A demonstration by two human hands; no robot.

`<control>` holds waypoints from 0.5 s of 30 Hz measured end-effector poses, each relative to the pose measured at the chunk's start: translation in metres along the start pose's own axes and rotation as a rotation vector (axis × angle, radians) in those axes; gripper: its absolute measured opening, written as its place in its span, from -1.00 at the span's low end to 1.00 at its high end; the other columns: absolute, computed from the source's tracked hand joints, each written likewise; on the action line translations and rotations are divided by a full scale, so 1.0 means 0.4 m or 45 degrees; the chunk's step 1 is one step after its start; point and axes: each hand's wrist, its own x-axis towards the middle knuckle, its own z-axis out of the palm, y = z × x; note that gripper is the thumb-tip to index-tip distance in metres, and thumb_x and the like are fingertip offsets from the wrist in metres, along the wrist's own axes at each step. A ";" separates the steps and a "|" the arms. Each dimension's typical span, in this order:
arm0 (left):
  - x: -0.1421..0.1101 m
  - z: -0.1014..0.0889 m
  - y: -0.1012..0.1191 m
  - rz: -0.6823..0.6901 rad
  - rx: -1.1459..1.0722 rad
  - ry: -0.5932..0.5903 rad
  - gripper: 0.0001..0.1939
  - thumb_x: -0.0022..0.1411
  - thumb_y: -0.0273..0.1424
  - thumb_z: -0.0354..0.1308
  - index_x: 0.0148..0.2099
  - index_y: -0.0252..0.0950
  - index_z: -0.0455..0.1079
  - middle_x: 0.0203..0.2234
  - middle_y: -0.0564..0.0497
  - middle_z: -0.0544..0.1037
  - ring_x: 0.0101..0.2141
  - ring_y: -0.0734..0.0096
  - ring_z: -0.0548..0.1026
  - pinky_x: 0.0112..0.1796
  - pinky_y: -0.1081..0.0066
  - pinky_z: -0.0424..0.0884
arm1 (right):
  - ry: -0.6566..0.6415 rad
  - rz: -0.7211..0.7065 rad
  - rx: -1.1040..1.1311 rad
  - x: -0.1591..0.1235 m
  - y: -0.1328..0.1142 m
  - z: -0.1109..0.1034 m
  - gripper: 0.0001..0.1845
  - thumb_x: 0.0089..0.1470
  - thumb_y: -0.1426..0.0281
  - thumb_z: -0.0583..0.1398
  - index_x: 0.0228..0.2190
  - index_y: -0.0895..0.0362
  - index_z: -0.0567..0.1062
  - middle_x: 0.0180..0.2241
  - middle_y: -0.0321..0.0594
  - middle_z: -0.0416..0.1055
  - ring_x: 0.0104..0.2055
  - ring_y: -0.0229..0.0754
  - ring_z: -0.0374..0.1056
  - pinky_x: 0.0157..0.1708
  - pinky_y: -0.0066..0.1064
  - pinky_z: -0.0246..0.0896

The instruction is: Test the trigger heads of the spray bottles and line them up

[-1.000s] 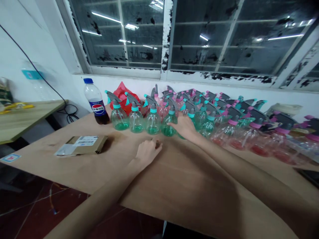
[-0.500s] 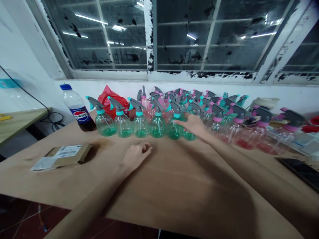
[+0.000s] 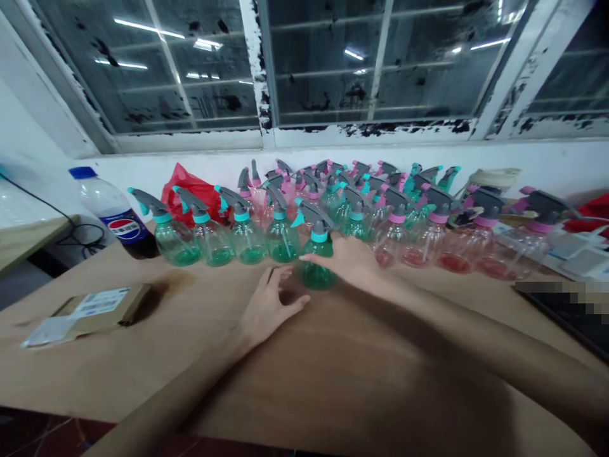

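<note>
My right hand (image 3: 349,259) is wrapped round the back and side of a green spray bottle (image 3: 316,274) with a grey trigger head and teal collar. That bottle stands upright, a little in front of the row. My left hand (image 3: 271,298) is just to its left above the table, fingers curved apart and holding nothing. Left of the held bottle, several more green spray bottles (image 3: 250,247) stand in a line. Pink spray bottles (image 3: 413,251) continue the row to the right, with many more crowded behind.
A cola bottle (image 3: 124,225) and a red plastic bag (image 3: 183,190) stand at the back left. On the wooden table (image 3: 304,381) lies a cardboard parcel (image 3: 95,311). At the right edge is a dark flat device (image 3: 561,317). A window (image 3: 371,63) rises behind.
My right hand has drawn the green spray bottle out of the row towards me. My left hand has opened its fingers and come nearer the bottle. The view has shifted slightly.
</note>
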 end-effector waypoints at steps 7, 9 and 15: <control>-0.016 0.046 0.164 0.137 -0.244 -0.086 -0.35 0.06 -0.17 0.27 0.13 -0.18 0.10 -0.06 -0.07 0.36 -0.04 0.10 0.38 -0.07 0.10 0.36 | -0.039 -0.274 -0.036 -0.165 0.030 -0.082 -0.32 -0.03 -0.15 0.09 -0.26 0.23 0.50 -0.45 0.02 0.51 -0.40 0.10 0.45 -0.49 -0.22 0.21; -0.032 0.057 0.203 0.106 -0.285 -0.175 -0.38 0.04 -0.13 0.29 0.07 -0.16 0.13 -0.14 -0.04 0.39 -0.11 0.09 0.43 -0.15 0.10 0.41 | -0.084 -0.347 0.086 -0.193 0.068 -0.116 -0.45 -0.05 -0.10 0.15 -0.34 0.15 0.50 -0.42 -0.04 0.51 -0.36 0.06 0.43 -0.45 -0.24 0.20; -0.049 0.111 0.298 0.308 -0.417 -0.305 -0.27 0.01 -0.16 0.33 0.17 -0.12 0.09 0.02 -0.08 0.34 0.05 0.00 0.33 0.01 0.02 0.30 | -0.261 -0.317 0.589 -0.250 0.210 -0.195 -0.37 -0.18 0.03 0.32 -0.09 0.04 0.39 -0.09 -0.15 0.42 -0.13 -0.02 0.37 -0.24 -0.25 0.29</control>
